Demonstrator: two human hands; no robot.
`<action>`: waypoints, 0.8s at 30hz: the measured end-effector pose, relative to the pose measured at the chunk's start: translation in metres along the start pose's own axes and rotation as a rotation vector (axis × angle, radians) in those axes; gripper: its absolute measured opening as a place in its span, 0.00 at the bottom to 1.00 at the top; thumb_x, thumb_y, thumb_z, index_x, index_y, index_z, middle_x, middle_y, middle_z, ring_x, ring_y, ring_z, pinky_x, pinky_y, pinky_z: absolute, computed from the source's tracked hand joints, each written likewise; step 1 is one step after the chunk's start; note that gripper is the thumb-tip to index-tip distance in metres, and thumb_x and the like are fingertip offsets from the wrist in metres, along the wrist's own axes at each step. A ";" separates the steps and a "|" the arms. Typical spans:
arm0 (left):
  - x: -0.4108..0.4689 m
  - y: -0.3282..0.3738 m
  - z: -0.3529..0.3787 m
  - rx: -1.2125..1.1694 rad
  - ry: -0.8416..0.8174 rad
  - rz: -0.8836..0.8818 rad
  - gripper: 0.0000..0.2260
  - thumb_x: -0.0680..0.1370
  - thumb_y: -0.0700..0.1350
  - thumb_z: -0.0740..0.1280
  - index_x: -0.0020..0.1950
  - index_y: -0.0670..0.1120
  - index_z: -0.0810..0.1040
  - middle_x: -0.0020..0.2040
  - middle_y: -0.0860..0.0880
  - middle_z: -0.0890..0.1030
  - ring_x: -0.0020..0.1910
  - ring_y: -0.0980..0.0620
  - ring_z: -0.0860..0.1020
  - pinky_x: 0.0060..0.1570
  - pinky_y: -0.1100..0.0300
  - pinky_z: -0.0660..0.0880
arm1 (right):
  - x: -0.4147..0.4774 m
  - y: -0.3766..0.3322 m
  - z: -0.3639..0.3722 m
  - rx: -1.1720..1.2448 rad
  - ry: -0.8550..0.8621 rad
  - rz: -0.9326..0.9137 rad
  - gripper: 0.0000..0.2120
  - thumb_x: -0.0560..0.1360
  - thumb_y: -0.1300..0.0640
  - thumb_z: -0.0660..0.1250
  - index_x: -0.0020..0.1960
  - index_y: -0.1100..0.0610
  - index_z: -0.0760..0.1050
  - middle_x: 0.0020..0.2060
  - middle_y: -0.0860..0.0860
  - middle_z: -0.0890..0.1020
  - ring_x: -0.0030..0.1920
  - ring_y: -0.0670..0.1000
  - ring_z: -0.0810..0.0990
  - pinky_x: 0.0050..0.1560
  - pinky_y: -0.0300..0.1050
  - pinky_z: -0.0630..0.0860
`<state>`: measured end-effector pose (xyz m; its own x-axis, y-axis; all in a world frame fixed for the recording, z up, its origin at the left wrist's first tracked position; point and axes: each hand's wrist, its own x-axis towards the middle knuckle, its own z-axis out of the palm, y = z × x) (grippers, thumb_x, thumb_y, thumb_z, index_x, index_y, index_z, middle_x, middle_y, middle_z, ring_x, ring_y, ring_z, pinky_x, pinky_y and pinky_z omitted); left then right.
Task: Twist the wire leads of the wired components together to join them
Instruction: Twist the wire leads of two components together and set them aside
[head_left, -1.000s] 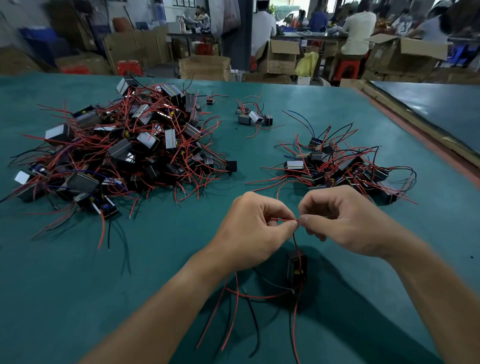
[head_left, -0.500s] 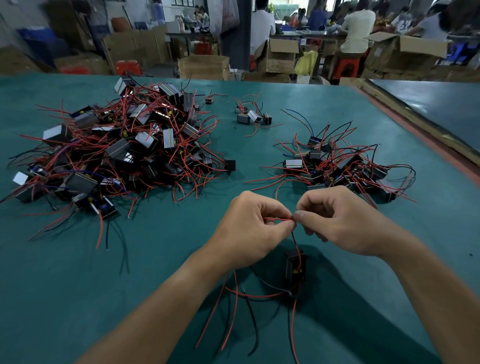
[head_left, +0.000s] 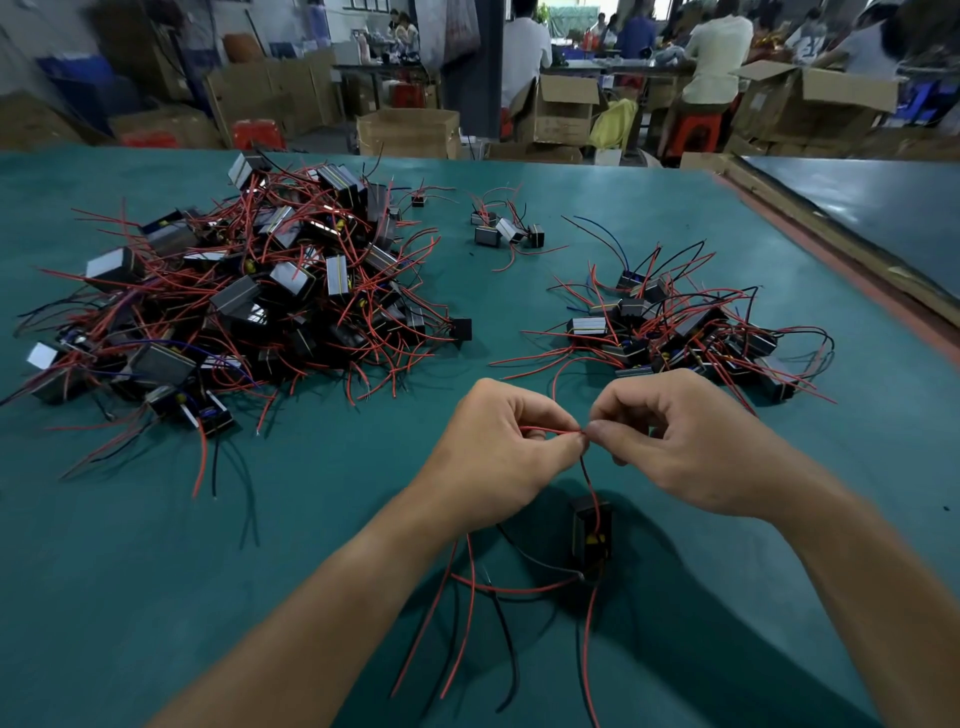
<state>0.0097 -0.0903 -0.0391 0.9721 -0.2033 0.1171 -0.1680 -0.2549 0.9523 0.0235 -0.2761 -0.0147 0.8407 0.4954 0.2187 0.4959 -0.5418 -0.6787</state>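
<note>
At centre frame, our left hand (head_left: 498, 457) and right hand (head_left: 691, 447) pinch the red wire leads (head_left: 550, 430) between meeting fingertips; the black component (head_left: 591, 530) dangles just below them, above the green table (head_left: 311, 519).

large pile (head_left: 234, 291) left of small pile (head_left: 685, 332)

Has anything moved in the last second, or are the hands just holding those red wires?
Hardly anything. The left hand and right hand still pinch the red leads where the hands meet. The black component stays below them; the big pile and the small pile lie as before.
</note>
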 end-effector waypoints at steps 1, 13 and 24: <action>0.000 0.001 0.000 0.001 0.001 -0.006 0.08 0.74 0.38 0.72 0.35 0.44 0.82 0.29 0.50 0.73 0.29 0.53 0.64 0.28 0.62 0.60 | 0.000 0.000 0.000 -0.015 0.016 -0.007 0.10 0.76 0.58 0.68 0.37 0.53 0.78 0.28 0.52 0.77 0.28 0.51 0.70 0.31 0.47 0.69; -0.001 0.005 0.000 -0.002 0.007 -0.013 0.08 0.74 0.37 0.72 0.35 0.44 0.82 0.26 0.51 0.72 0.26 0.55 0.63 0.25 0.66 0.59 | -0.001 -0.001 0.001 0.008 0.039 0.016 0.10 0.76 0.59 0.69 0.35 0.54 0.78 0.27 0.56 0.76 0.27 0.46 0.67 0.29 0.45 0.66; -0.007 0.005 0.003 0.269 0.031 0.174 0.06 0.73 0.41 0.72 0.36 0.48 0.83 0.20 0.55 0.64 0.21 0.57 0.60 0.24 0.67 0.58 | 0.002 0.000 -0.001 0.093 -0.113 0.140 0.14 0.77 0.64 0.66 0.33 0.57 0.75 0.24 0.49 0.70 0.26 0.46 0.64 0.28 0.39 0.61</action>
<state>0.0018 -0.0926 -0.0361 0.9287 -0.2384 0.2841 -0.3657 -0.4607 0.8087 0.0256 -0.2761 -0.0137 0.8678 0.4952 0.0410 0.3487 -0.5482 -0.7602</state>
